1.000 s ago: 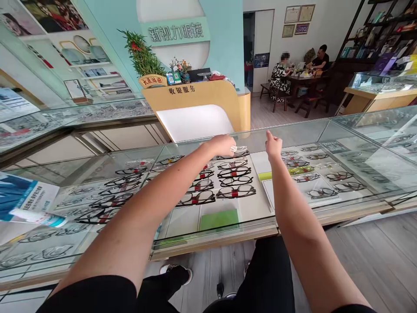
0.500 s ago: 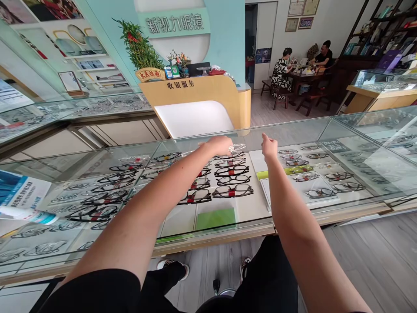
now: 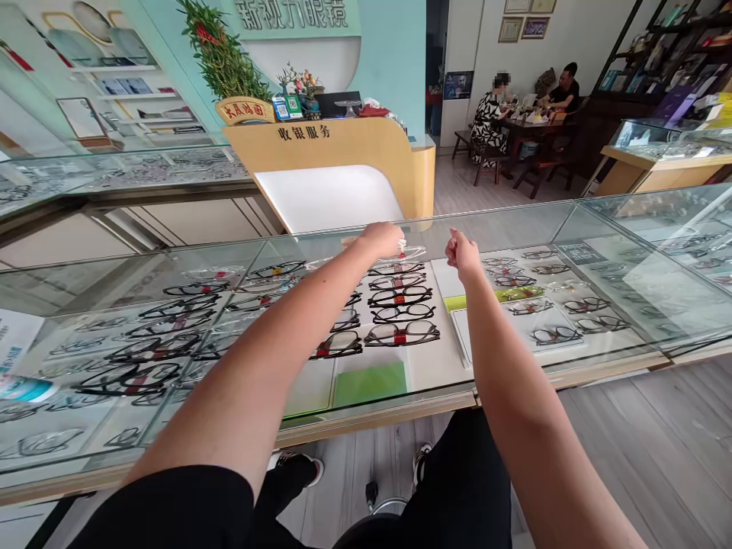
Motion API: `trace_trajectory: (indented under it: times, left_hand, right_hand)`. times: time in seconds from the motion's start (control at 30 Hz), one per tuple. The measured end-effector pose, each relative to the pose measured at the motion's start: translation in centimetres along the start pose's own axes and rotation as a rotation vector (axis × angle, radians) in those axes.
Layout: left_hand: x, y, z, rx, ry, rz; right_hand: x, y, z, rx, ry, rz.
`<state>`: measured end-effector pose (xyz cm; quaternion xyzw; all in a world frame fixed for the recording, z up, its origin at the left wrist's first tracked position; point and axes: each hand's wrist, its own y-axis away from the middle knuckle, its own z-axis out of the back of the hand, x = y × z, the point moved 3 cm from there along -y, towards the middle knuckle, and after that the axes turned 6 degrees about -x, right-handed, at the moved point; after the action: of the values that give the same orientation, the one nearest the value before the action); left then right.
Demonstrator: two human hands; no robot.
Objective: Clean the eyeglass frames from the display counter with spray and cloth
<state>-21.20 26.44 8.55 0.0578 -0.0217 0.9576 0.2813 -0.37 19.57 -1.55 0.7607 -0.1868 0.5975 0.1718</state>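
My left hand [image 3: 382, 239] is closed over the far part of the glass display case [image 3: 423, 389], palm down. A small white crumpled thing [image 3: 402, 245] shows at its fingers; I cannot make out what it is. Just beyond the fingers lies a pair of clear-framed glasses [image 3: 415, 252]. Below it runs a column of dark-framed glasses [image 3: 400, 333] with red tags, seen through the glass. My right hand [image 3: 464, 255] hovers to the right with most fingers curled and one finger pointing forward. Nothing shows in it. Whether either hand touches the glass top is unclear.
More glasses [image 3: 556, 335] lie in the case at right, near a green box [image 3: 370, 383]. A white-blue bottle [image 3: 26, 387] stands at far left. A wooden cash counter [image 3: 320, 145] is beyond the case. Two people sit at a dark table [image 3: 534, 126] behind.
Both hands have shifted slightly up and left in view, as has most of the scene. The right hand has turned, and one finger now points forward.
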Motion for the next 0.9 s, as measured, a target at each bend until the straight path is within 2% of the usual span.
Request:
trace_trajectory:
  times: [0.13, 0.27, 0.4, 0.5, 0.6, 0.7, 0.8, 0.9]
  left_hand:
    - [0.4, -0.9, -1.2, 0.021, 0.025, 0.001]
    - [0.9, -1.0, -1.7, 0.015, 0.043, -0.001]
    - [1.6, -0.5, -0.9, -0.029, 0.069, 0.02]
    - [2.4, 0.7, 0.5, -0.135, 0.167, 0.059]
    - [4.0, 3.5, 1.7, -0.331, 0.362, 0.082]
    - [6.6, 8.0, 2.1, -0.518, 0.62, 0.082]
    - [9.9, 13.2, 1.3, -0.651, 0.842, 0.13]
    - [13.1, 17.5, 0.1, -0.833, 0.955, 0.241]
  right_hand:
    - [0.9, 1.2, -0.6, 0.113, -0.088, -0.018]
    - [1.4, 1.6, -0.7, 0.15, -0.173, -0.012]
    - [1.6, 1.6, -0.4, 0.152, -0.202, -0.018]
    - [1.8, 1.8, -0.3, 0.163, -0.192, -0.017]
    - [1.9, 2.2, -0.4, 0.177, -0.17, -0.003]
    - [2.1, 2.7, -0.6, 0.183, -0.136, 0.013]
    - [2.6, 3.3, -1.2, 0.197, -0.088, 0.029]
    - [3.2, 4.6, -2.5, 0.242, -0.022, 0.04]
